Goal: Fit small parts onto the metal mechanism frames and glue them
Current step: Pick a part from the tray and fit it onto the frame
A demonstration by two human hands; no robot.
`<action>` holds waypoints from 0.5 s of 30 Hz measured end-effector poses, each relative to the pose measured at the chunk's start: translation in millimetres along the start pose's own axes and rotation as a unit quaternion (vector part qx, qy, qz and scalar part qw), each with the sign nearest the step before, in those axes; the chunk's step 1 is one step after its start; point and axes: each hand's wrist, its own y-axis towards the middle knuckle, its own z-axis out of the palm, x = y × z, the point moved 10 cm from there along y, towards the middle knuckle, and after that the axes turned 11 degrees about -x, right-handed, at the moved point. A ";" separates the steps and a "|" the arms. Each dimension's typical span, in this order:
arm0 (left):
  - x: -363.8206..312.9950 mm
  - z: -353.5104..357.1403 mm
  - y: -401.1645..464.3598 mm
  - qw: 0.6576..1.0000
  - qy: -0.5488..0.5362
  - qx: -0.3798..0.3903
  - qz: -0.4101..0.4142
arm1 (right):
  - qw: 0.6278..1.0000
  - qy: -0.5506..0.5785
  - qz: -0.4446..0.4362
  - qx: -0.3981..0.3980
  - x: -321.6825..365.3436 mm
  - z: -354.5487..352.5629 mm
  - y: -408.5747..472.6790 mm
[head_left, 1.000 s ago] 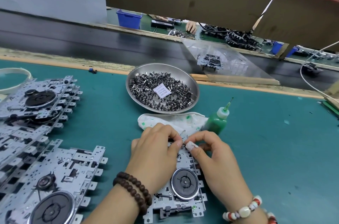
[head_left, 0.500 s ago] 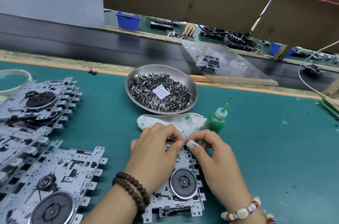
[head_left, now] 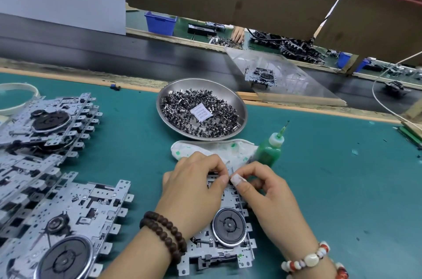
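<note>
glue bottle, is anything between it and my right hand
Nothing visible. The glue bottle stands just beyond the right hand, which works with the left hand at the frame's far edge; only the stained cloth lies beside the bottle.

Hands: 2 counted, left hand (head_left: 194, 189) and right hand (head_left: 271, 196), plus 1 far hand (head_left: 238, 34) seen across the belt.
Frames under the hands: 1 metal frame (head_left: 228, 240).
Frames at left: 1 near frame (head_left: 68, 228) seen whole; behind it a stack of frames (head_left: 45, 123), exact no. can't be told.
Frames on the belt: 1 counted (head_left: 260, 77).
Steel bowl (head_left: 239, 107): 1.
Small parts (head_left: 182, 105) in it: too many to be counted; 1 paper slip (head_left: 202, 115) on top.
Glue bottle (head_left: 269, 150): 1, green.
Cloth (head_left: 205, 147): 1.
Bracelets: 2 counted, dark bead bracelet (head_left: 164, 237), white/red bead bracelet (head_left: 315, 258).
Blue bins: 1 at rear (head_left: 159, 22), approx. 2 more at far right.
</note>
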 end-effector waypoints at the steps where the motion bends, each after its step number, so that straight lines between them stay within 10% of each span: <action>1: -0.1 0.4 0.2 1.000 0.004 0.001 0.001 | 1.000 0.003 -0.001 -0.004 0.6 -0.6 0.1; 15: -0.5 -0.4 -0.1 1.000 0.008 -0.003 0.008 | 0.999 0.013 -0.009 -0.030 3.1 -1.9 -0.5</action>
